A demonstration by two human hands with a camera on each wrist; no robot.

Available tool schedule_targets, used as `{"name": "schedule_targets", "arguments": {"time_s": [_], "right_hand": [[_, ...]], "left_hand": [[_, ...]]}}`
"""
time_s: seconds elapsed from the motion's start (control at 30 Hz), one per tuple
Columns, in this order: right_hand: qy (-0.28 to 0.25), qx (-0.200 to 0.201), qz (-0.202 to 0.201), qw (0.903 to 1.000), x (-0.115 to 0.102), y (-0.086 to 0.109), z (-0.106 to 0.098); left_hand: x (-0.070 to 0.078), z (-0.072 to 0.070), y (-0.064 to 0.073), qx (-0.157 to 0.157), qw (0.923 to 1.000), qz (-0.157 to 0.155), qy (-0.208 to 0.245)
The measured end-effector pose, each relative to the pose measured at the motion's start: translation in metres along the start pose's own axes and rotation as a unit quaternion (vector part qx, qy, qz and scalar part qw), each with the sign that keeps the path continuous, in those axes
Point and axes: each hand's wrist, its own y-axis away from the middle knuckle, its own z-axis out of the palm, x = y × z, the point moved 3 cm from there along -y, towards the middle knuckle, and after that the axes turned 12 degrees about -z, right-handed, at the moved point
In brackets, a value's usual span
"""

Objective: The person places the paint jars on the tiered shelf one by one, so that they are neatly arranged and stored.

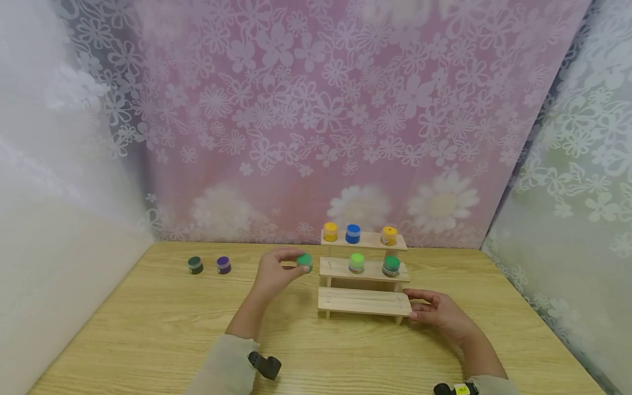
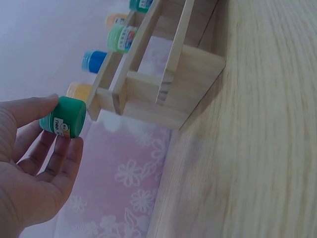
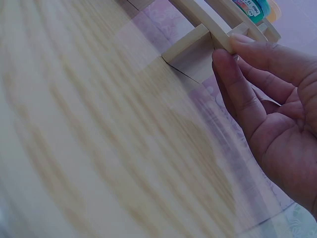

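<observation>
My left hand pinches a green paint jar between thumb and fingers, just left of a three-step wooden rack. In the left wrist view the jar is held tilted in the air, its label partly visible. At the rack's right side, my right hand grips the end of the lowest step; in the right wrist view thumb and fingertips pinch that board's corner. A yellow jar, a blue jar and an orange-yellow jar stand on the top step. The middle step bears a light green jar and a green jar.
Farther left on the wooden table stand a dark green jar and a purple jar. A pink floral curtain hangs behind the table, with pale sheets on both sides.
</observation>
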Motion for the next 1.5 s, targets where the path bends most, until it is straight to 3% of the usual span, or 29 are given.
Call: {"name": "schedule_targets", "arguments": {"time_s": [0.7,0.9,1.13,1.5], "right_hand": [[-0.006,-0.008,-0.013,0.9999,0.003,0.003,0.001],[-0.003,-0.007,-0.011,0.9999,-0.002,0.005,0.003],[-0.018,-0.019,-0.007,0.9996,0.0,0.005,0.004],[-0.004,-0.013,-0.013,0.9998,-0.001,0.002,0.001]], "left_hand": [[0.016,0.042,-0.018,-0.025,0.9976,0.04,-0.05],[0.015,0.051,-0.02,-0.029,0.9984,0.023,-0.042],[0.011,0.058,-0.023,-0.031,0.9986,0.005,-0.042],[0.006,0.06,-0.027,-0.02,0.9987,0.025,-0.04]]}}
